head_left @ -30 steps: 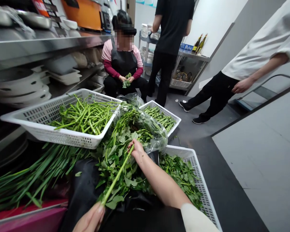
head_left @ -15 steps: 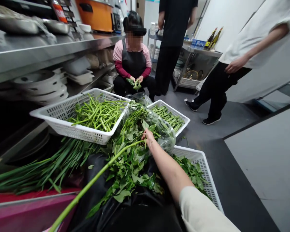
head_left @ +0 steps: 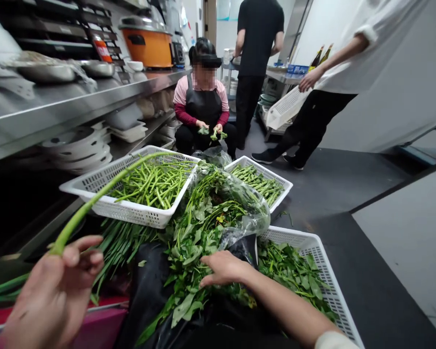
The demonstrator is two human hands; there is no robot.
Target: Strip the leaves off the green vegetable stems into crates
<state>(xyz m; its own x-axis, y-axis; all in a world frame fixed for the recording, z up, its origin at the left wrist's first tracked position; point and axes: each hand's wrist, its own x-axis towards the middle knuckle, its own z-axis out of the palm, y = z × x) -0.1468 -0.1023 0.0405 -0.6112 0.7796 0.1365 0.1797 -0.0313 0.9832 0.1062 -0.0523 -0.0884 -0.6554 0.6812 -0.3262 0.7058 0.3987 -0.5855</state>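
My left hand (head_left: 58, 283) pinches one end of a long, thick green stem (head_left: 107, 186) between thumb and fingers. The stem slants up and away, its far end over a white basket (head_left: 131, 209) of cut green stems (head_left: 154, 182). My right hand (head_left: 225, 268) lies on the heap of leafy greens (head_left: 189, 252), thumb and forefinger apart, with nothing visible in it; its other fingers are partly hidden. The heap spills from a clear plastic bag (head_left: 254, 208) onto black plastic (head_left: 148, 271). Right of it, another white basket (head_left: 314, 237) holds leafy greens (head_left: 298, 276).
A third basket (head_left: 288, 186) of stems stands beyond the bag. Long green leaves (head_left: 127, 242) lie at left, near a pink-red container (head_left: 105, 315). A person (head_left: 205, 102) squats opposite, handling greens; two others stand behind. A steel counter (head_left: 76, 104) runs along the left.
My left hand has come into view with the stem, whose far end has swung up over the left basket. My right hand has let go and moved nearer. The person at right now carries a white basket.
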